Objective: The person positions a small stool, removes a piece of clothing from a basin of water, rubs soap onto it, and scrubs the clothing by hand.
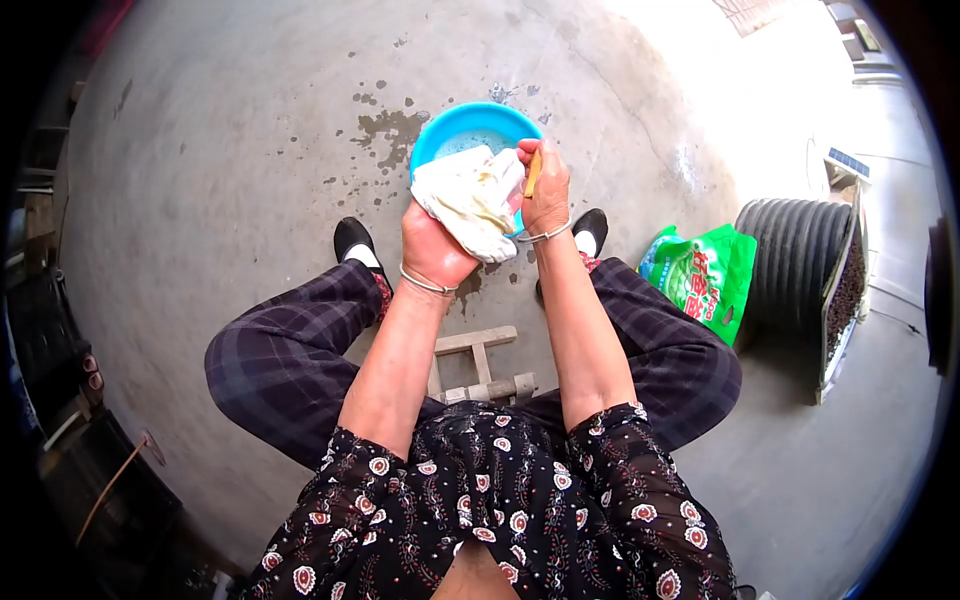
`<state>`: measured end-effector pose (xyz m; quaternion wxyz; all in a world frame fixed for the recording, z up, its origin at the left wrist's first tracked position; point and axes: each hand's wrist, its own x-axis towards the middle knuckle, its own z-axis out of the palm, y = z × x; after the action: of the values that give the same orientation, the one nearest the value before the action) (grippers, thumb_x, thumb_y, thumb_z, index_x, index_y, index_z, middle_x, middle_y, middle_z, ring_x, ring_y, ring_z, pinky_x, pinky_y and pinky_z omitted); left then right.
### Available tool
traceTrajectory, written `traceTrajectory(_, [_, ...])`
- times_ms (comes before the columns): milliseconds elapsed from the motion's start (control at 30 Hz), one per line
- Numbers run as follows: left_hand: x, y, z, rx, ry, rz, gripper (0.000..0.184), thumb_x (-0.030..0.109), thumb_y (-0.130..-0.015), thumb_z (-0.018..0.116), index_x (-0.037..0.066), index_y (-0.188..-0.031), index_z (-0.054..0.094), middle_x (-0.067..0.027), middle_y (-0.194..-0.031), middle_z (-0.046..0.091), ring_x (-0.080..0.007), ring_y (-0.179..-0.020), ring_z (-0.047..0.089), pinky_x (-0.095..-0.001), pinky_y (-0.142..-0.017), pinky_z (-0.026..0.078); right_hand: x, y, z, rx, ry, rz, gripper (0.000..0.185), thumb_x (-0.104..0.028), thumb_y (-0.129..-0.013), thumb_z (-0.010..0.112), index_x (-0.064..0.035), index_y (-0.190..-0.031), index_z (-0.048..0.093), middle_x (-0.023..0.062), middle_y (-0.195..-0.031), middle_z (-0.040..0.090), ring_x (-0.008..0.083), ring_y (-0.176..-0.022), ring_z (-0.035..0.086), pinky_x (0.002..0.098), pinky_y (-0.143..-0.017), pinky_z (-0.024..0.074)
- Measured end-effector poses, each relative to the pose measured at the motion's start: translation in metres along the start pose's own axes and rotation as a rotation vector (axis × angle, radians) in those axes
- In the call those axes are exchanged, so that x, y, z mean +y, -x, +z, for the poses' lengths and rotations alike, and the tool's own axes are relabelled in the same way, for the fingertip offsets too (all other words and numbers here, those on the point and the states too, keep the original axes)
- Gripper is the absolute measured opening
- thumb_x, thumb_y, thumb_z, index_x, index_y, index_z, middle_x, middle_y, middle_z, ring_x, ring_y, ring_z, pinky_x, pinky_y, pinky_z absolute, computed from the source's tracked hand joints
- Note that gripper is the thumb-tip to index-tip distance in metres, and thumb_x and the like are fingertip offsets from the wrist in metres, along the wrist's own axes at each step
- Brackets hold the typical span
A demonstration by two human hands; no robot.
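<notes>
A wet white cloth [470, 200] is bunched over the near side of a blue basin [425, 150] that stands on the floor and has water in it. My left hand [435, 248] is closed around the cloth's lower left edge, palm up. On the other side, my right hand [548, 192] grips a yellow bar of soap [533, 174], held upright beside the cloth. The fingertips of the right hand are partly hidden behind the soap and the cloth.
Wet patches [390, 130] mark the concrete floor around the basin. To the right lie a green plastic bag [710, 275] and a large black ribbed drum [795, 265]. A wooden stool frame [482, 360] shows between my legs. Dark objects line the left edge.
</notes>
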<state>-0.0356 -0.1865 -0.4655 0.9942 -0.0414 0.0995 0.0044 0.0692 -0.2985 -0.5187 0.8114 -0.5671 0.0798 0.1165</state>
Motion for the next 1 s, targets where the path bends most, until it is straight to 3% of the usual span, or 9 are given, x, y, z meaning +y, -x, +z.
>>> traceTrajectory(67, [0.002,-0.001,0.000,0.007,0.015,0.002,0.053,0.034,-0.090,0.033,-0.002,-0.129,0.036,-0.0174,-0.135,0.037,-0.0340,-0.122,0.039,-0.0525,-0.101,0.030,-0.005,0.005,-0.015,0.095,-0.288,0.099,0.031,-0.029,-0.093,0.042,-0.0013,-0.087,0.054,0.0044,-0.072,0.054,0.0119,-0.057,0.050,0.0273,-0.051,0.0432])
traceTrajectory(200, [-0.002,-0.004,-0.006,0.009,-0.020,0.025,0.050,0.032,-0.091,0.032,-0.001,-0.129,0.037,-0.0167,-0.133,0.040,-0.0311,-0.121,0.040,-0.0478,-0.102,0.031,-0.016,0.047,0.004,0.189,0.143,-0.091,0.028,-0.028,-0.093,0.042,-0.0020,-0.090,0.052,0.0020,-0.069,0.051,0.0090,-0.052,0.044,0.0231,-0.048,0.0409])
traceTrajectory(233, [-0.005,-0.006,-0.009,0.023,-0.065,0.040,0.049,0.031,-0.092,0.032,-0.001,-0.129,0.037,-0.0159,-0.132,0.041,-0.0297,-0.121,0.041,-0.0455,-0.102,0.031,-0.023,0.066,0.028,0.205,0.366,-0.159,0.023,-0.023,-0.092,0.044,-0.0012,-0.091,0.052,0.0058,-0.073,0.051,0.0158,-0.059,0.049,0.0278,-0.057,0.0442])
traceTrajectory(300, [-0.011,-0.010,-0.017,0.052,-0.158,0.074,0.047,0.030,-0.093,0.030,-0.001,-0.128,0.038,-0.0142,-0.131,0.043,-0.0271,-0.120,0.043,-0.0408,-0.102,0.032,-0.015,0.069,0.038,0.036,0.921,-0.787,0.018,-0.017,-0.089,0.046,-0.0004,-0.093,0.052,0.0115,-0.081,0.050,0.0246,-0.073,0.051,0.0345,-0.069,0.0444])
traceTrajectory(467, [-0.021,-0.005,-0.011,-0.041,-0.085,-0.037,0.049,0.034,-0.093,0.032,0.000,-0.129,0.037,-0.0128,-0.132,0.042,-0.0256,-0.121,0.041,-0.0381,-0.103,0.030,-0.028,0.030,0.035,0.066,0.837,-0.580,0.016,-0.014,-0.084,0.054,-0.0010,-0.093,0.053,0.0158,-0.086,0.051,0.0322,-0.081,0.051,0.0402,-0.076,0.0404])
traceTrajectory(567, [-0.013,-0.008,-0.011,0.195,-0.279,-0.009,0.049,0.035,-0.094,0.032,0.002,-0.129,0.037,-0.0109,-0.131,0.043,-0.0250,-0.121,0.041,-0.0383,-0.103,0.031,-0.030,0.077,0.065,-0.240,0.996,-0.846,0.013,-0.010,-0.084,0.053,-0.0007,-0.093,0.056,0.0150,-0.084,0.054,0.0293,-0.077,0.055,0.0357,-0.070,0.0444])
traceTrajectory(600, [-0.008,-0.005,-0.031,-0.087,-0.104,-0.037,0.046,0.033,-0.094,0.031,0.004,-0.129,0.037,-0.0094,-0.130,0.043,-0.0242,-0.121,0.042,-0.0378,-0.103,0.032,-0.040,0.079,0.072,-0.293,1.051,-0.934,0.014,-0.008,-0.076,0.058,-0.0035,-0.089,0.055,0.0174,-0.078,0.053,0.0362,-0.075,0.052,0.0430,-0.070,0.0403])
traceTrajectory(833, [-0.025,-0.005,-0.015,-0.032,-0.095,-0.160,0.045,0.028,-0.095,0.030,0.002,-0.130,0.036,-0.0101,-0.130,0.044,-0.0233,-0.119,0.044,-0.0371,-0.102,0.033,-0.036,0.006,0.022,0.029,0.972,-0.490,0.016,-0.008,-0.076,0.062,-0.0004,-0.089,0.057,0.0145,-0.081,0.059,0.0254,-0.071,0.058,0.0333,-0.066,0.0471])
traceTrajectory(1000, [-0.019,-0.018,-0.053,0.032,-0.171,-0.090,0.041,0.028,-0.095,0.031,0.001,-0.123,0.044,-0.0105,-0.120,0.051,-0.0217,-0.109,0.051,-0.0347,-0.096,0.039,-0.033,0.063,0.015,-0.289,0.797,-0.213,0.016,-0.010,-0.075,0.064,-0.0003,-0.087,0.057,0.0104,-0.076,0.060,0.0134,-0.070,0.057,0.0274,-0.065,0.0463])
